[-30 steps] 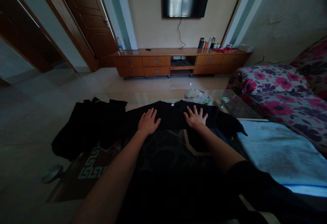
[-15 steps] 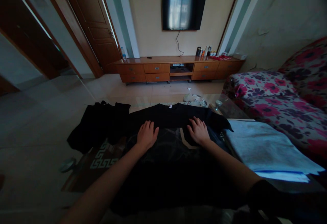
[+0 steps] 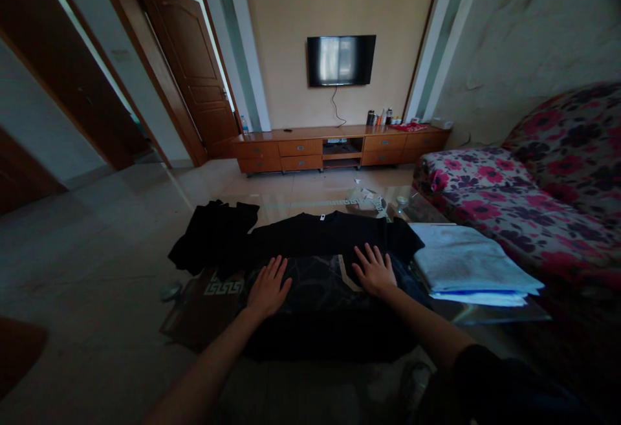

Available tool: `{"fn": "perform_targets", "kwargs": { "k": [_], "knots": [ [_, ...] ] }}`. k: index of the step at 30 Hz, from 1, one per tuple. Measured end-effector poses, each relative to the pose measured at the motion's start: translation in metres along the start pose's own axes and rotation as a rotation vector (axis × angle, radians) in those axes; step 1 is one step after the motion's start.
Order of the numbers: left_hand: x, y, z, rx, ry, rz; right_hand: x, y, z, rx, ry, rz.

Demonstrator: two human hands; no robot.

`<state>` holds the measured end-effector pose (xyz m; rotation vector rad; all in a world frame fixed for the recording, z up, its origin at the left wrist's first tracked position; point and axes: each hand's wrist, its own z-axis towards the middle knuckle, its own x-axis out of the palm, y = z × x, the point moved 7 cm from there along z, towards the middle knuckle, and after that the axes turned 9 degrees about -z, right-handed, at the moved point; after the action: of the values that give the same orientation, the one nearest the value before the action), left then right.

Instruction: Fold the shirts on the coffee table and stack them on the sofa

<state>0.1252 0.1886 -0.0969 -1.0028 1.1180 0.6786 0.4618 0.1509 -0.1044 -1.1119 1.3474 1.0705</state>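
A black T-shirt (image 3: 310, 234) with a small white neck label lies spread on a glass table (image 3: 509, 312), its collar away from me. Dark patterned fabric with a pale angular print covers its middle. My left hand (image 3: 270, 288) rests flat on the left part of this patterned area, fingers spread. On the right part, beside the pale print, lies my right hand (image 3: 375, 271), palm down with its fingers apart. Neither hand grips anything. The shirt's near part hangs in deep shadow, so its lower edge is hard to make out.
A dark bunched garment (image 3: 213, 234) lies left of the shirt. Folded light-blue cloths (image 3: 470, 260) are stacked at the right, near a floral sofa (image 3: 548, 211). Beyond the table stand a wooden TV cabinet (image 3: 301, 148) and a wall-mounted television (image 3: 341, 61).
My head view has tilted up and shifted back, so the room sits lower in view. Both hands have slid slightly toward me and outward over the fabric, staying flat.
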Motion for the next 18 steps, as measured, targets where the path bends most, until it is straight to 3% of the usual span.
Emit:
{"fn": "perform_targets", "kwargs": {
  "k": [3,5,7,10,13,14,16,18],
  "knots": [
    [0.000,-0.003,-0.016,-0.016,0.026,-0.029,0.003,0.000,-0.012,-0.011,-0.011,-0.008],
    [-0.001,-0.001,-0.018,-0.032,0.056,-0.098,0.005,0.000,-0.015,-0.016,-0.014,-0.010],
    [-0.012,0.007,-0.013,-0.071,0.006,-0.224,0.006,-0.002,-0.015,-0.022,0.001,-0.007],
    [-0.050,0.042,-0.006,-0.250,-0.295,-0.386,0.005,-0.004,-0.013,-0.044,0.040,0.006],
    [-0.084,0.086,-0.012,-0.464,-0.508,-0.353,0.000,-0.006,-0.010,-0.049,0.066,0.026],
    [-0.094,0.103,-0.019,-0.595,-0.597,-0.313,-0.002,-0.007,-0.010,-0.041,0.069,0.030],
    [-0.103,0.133,-0.033,-0.848,-0.640,-0.238,-0.005,-0.007,-0.008,-0.027,0.061,0.026],
    [-0.098,0.155,-0.039,-1.023,-0.527,-0.216,-0.006,-0.006,-0.007,-0.033,0.042,0.003]
  ]
}}
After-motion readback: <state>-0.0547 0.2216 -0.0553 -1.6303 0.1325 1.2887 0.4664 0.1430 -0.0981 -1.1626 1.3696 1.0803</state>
